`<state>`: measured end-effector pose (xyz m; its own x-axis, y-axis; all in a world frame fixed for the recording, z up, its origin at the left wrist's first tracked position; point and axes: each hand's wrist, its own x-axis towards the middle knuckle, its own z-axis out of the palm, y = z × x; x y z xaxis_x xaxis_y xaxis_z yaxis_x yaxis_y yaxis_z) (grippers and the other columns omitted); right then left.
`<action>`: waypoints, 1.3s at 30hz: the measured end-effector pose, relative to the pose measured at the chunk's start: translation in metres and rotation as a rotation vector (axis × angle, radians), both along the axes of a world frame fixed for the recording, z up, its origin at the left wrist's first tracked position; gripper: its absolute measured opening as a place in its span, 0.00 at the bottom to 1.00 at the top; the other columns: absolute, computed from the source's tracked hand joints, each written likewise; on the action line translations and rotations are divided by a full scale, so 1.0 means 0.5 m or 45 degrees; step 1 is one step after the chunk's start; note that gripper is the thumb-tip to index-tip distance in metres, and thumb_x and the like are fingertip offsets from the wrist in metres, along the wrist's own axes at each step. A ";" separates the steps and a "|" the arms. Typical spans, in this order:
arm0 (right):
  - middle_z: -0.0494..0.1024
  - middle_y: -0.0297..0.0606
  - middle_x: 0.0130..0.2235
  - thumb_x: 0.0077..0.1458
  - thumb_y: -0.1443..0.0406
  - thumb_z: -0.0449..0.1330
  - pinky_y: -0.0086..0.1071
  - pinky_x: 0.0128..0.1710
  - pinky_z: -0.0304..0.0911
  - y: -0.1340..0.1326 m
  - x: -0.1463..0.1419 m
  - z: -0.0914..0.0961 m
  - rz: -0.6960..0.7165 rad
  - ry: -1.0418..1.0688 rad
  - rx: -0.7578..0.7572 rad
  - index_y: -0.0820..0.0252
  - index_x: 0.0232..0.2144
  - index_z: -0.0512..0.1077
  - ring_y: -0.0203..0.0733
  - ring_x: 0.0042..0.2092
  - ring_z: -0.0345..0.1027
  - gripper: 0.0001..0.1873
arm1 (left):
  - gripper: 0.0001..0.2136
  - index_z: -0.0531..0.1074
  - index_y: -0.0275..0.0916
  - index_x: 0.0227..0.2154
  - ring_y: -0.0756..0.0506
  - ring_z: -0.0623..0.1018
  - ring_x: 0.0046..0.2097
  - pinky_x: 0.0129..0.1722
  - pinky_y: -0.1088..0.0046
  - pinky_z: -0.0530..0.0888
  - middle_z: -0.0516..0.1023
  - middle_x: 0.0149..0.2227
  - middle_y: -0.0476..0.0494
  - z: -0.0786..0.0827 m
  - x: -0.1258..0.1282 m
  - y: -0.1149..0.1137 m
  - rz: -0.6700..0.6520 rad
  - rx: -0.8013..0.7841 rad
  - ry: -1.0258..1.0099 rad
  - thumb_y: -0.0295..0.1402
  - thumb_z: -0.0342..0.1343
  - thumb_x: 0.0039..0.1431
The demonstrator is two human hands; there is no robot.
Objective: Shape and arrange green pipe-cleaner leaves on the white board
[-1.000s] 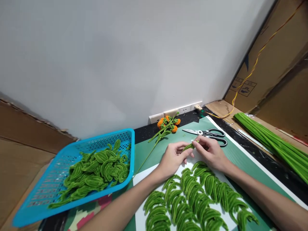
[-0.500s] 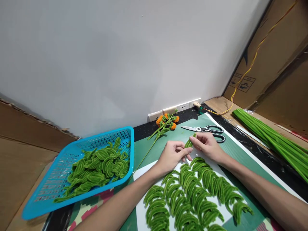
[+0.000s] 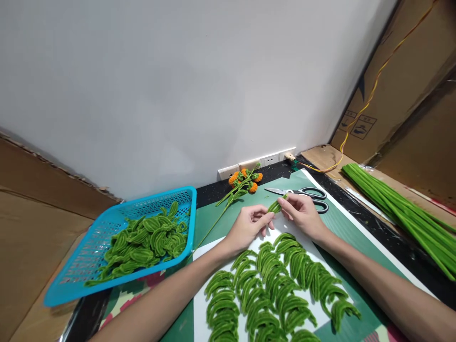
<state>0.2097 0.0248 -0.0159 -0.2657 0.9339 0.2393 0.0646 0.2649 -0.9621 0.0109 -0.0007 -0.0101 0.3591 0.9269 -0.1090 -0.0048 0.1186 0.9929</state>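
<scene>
A fuzzy green chenille leaf (image 3: 274,207) looks slim, ridged lengthwise. The left hand (image 3: 248,226) and right hand (image 3: 303,213) pinch its opposite ends, fingertips closed.

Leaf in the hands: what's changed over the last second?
The leaf tilts more steeply and shows more, as the right hand eased slightly away from the left hand. Nothing was grasped or released. Scissors, basket and flowers stayed put; the view shifted slightly.

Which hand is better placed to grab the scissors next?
Right, I'd say. The right hand is close beside the scissors; the left hand is farther off, toward the blue basket. Both hold the green leaf piece, so the right would likely need to release it first.
</scene>
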 end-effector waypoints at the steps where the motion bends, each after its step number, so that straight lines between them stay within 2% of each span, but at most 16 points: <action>1: 0.65 0.29 0.21 0.65 0.46 0.63 0.32 0.26 0.52 0.001 0.001 0.000 0.024 0.010 -0.007 0.57 0.20 0.67 0.34 0.24 0.54 0.29 | 0.20 0.77 0.33 0.35 0.54 0.72 0.23 0.22 0.79 0.65 0.81 0.29 0.44 0.001 0.001 0.001 -0.005 -0.006 -0.004 0.49 0.66 0.63; 4: 0.65 0.28 0.20 0.63 0.45 0.64 0.31 0.25 0.51 0.000 0.004 -0.001 0.091 0.010 -0.025 0.57 0.21 0.69 0.34 0.23 0.54 0.28 | 0.21 0.77 0.32 0.32 0.53 0.73 0.24 0.24 0.78 0.68 0.81 0.28 0.44 0.007 0.004 0.001 -0.041 -0.013 0.038 0.49 0.68 0.60; 8: 0.66 0.29 0.20 0.62 0.45 0.65 0.31 0.25 0.50 0.001 0.002 -0.004 0.084 0.006 -0.037 0.57 0.21 0.67 0.33 0.23 0.55 0.28 | 0.23 0.75 0.32 0.28 0.54 0.72 0.22 0.23 0.79 0.66 0.80 0.25 0.44 0.018 0.007 0.000 -0.035 -0.025 0.058 0.51 0.70 0.57; 14: 0.66 0.28 0.21 0.61 0.46 0.66 0.30 0.26 0.51 0.009 -0.006 -0.009 0.188 0.089 -0.054 0.57 0.23 0.67 0.34 0.24 0.56 0.26 | 0.24 0.74 0.33 0.27 0.53 0.72 0.22 0.23 0.78 0.66 0.79 0.24 0.45 0.016 0.003 -0.003 -0.038 -0.014 0.099 0.53 0.70 0.56; 17: 0.63 0.27 0.21 0.61 0.47 0.66 0.30 0.25 0.49 0.012 -0.012 -0.013 0.149 0.036 -0.013 0.57 0.22 0.66 0.33 0.24 0.54 0.26 | 0.24 0.72 0.34 0.26 0.53 0.72 0.22 0.24 0.77 0.67 0.79 0.24 0.45 0.012 -0.003 -0.001 -0.037 0.030 0.144 0.53 0.68 0.57; 24: 0.57 0.27 0.19 0.65 0.55 0.61 0.31 0.26 0.45 0.008 -0.021 -0.010 -0.047 -0.174 0.254 0.58 0.17 0.60 0.32 0.25 0.48 0.27 | 0.24 0.69 0.36 0.25 0.53 0.70 0.22 0.24 0.77 0.64 0.76 0.21 0.48 0.015 -0.004 0.001 -0.038 0.054 0.220 0.53 0.69 0.57; 27: 0.65 0.28 0.20 0.64 0.56 0.63 0.30 0.25 0.51 0.003 -0.020 -0.003 0.003 -0.082 0.204 0.58 0.19 0.67 0.33 0.24 0.56 0.24 | 0.25 0.68 0.36 0.25 0.52 0.70 0.22 0.24 0.77 0.64 0.75 0.21 0.48 0.020 -0.003 0.000 -0.037 0.063 0.218 0.53 0.67 0.58; 29: 0.75 0.32 0.25 0.64 0.57 0.64 0.29 0.27 0.60 0.000 -0.019 -0.001 0.086 0.050 0.167 0.59 0.27 0.77 0.35 0.26 0.66 0.16 | 0.25 0.69 0.36 0.25 0.52 0.70 0.22 0.25 0.77 0.65 0.76 0.21 0.47 0.023 -0.004 -0.002 -0.059 0.059 0.223 0.54 0.67 0.58; 31: 0.82 0.36 0.31 0.64 0.59 0.64 0.30 0.30 0.67 -0.003 -0.020 -0.003 0.094 0.109 0.241 0.59 0.35 0.82 0.38 0.28 0.73 0.11 | 0.24 0.70 0.35 0.25 0.52 0.72 0.24 0.27 0.76 0.66 0.76 0.22 0.47 0.025 -0.005 -0.002 -0.078 0.069 0.224 0.53 0.67 0.59; 35: 0.84 0.37 0.31 0.65 0.65 0.62 0.31 0.32 0.69 -0.004 -0.022 -0.013 -0.070 -0.042 0.564 0.56 0.39 0.85 0.38 0.28 0.74 0.10 | 0.24 0.70 0.35 0.26 0.52 0.71 0.23 0.26 0.77 0.64 0.76 0.21 0.47 0.019 -0.009 0.002 -0.101 0.045 0.161 0.53 0.66 0.59; 37: 0.85 0.39 0.32 0.65 0.64 0.62 0.32 0.32 0.70 -0.002 -0.023 -0.015 -0.092 -0.091 0.577 0.55 0.40 0.86 0.39 0.28 0.75 0.11 | 0.23 0.71 0.35 0.27 0.52 0.69 0.22 0.25 0.77 0.63 0.75 0.21 0.48 0.013 -0.010 0.006 -0.090 0.037 0.136 0.53 0.66 0.60; 39: 0.86 0.39 0.33 0.65 0.63 0.63 0.32 0.33 0.73 0.001 -0.023 -0.012 -0.107 -0.059 0.467 0.57 0.43 0.85 0.39 0.29 0.77 0.11 | 0.23 0.71 0.35 0.28 0.52 0.69 0.22 0.25 0.77 0.63 0.74 0.20 0.49 0.009 -0.011 0.008 -0.077 0.067 0.143 0.52 0.65 0.61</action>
